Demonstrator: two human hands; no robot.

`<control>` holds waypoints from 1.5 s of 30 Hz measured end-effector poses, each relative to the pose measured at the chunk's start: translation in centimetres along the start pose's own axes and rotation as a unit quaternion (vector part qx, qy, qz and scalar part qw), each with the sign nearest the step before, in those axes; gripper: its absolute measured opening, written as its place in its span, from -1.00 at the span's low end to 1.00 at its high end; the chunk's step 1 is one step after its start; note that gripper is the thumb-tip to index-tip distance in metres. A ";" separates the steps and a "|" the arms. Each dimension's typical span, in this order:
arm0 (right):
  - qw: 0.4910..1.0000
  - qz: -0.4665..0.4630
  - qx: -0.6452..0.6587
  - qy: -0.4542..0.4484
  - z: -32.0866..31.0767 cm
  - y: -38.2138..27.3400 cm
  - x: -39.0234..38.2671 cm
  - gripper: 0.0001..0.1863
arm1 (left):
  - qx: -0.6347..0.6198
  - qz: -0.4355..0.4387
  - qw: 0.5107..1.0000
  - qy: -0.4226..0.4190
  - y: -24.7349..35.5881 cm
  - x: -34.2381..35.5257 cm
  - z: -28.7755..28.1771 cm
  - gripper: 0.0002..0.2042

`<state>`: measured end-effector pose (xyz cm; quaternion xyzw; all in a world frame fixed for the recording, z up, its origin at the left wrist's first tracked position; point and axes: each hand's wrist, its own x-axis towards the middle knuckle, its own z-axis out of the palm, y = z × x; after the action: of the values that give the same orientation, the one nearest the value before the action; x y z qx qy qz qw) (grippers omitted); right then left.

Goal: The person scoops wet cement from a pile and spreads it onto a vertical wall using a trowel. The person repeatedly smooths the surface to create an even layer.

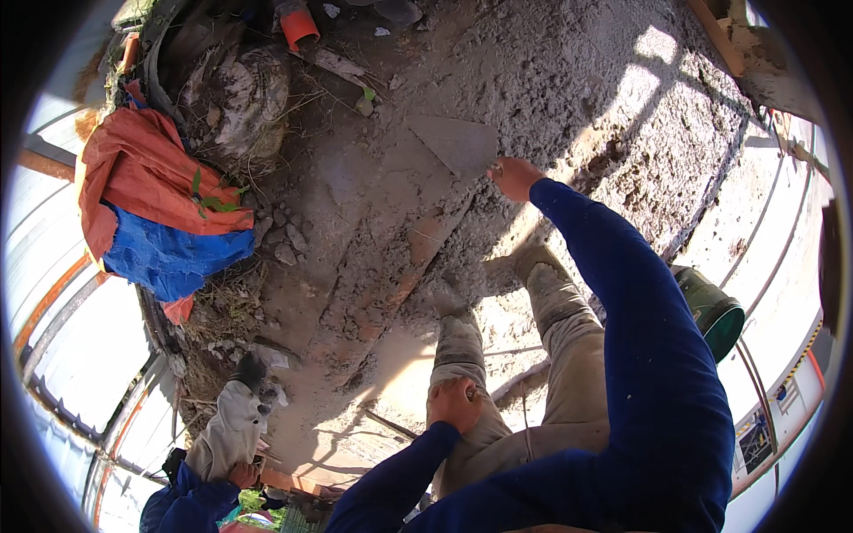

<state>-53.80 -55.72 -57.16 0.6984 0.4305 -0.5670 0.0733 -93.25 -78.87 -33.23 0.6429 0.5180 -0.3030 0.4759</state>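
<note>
In my right hand [515, 178] is the handle end of a pointing trowel, its fingers closed round it. The flat, pointed blade of the trowel [456, 147] lies against the wet grey mortar [533, 98], its tip toward the left. My left hand [455, 402] is curled into a fist on my left thigh, and nothing shows in it. My mud-caked legs [569, 355] stand in the wet ground below the trowel. A raised, muddy ridge with reddish patches [404, 275] runs down to the left of my feet.
A co-worker's grey-trousered leg [229, 431] and blue sleeve [191, 502] are at the lower left. Orange and blue tarps [178, 253] hang at the left, beside a rock [253, 98]. An orange pipe [298, 27] sits at the top; a green bucket [711, 311] stands at the right.
</note>
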 end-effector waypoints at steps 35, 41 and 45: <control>0.977 0.000 -0.098 0.188 -23.7 22.9 7.4 -0.36 | 0.009 0.000 1.000 -0.004 6.8 3.4 0.3 -0.75; 0.974 -0.037 0.077 0.210 -5.6 13.9 3.6 -0.37 | 0.028 -0.008 0.999 -0.018 8.0 4.5 0.5 -0.74; 0.998 -0.059 -0.026 0.027 -0.6 7.1 -2.4 -0.49 | 0.034 -0.023 0.999 -0.025 8.5 4.5 0.7 -0.75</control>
<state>-48.51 -61.01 -57.60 0.6847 0.4874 -0.5399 0.0455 -83.86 -77.88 -34.90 0.6388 0.5098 -0.3473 0.4597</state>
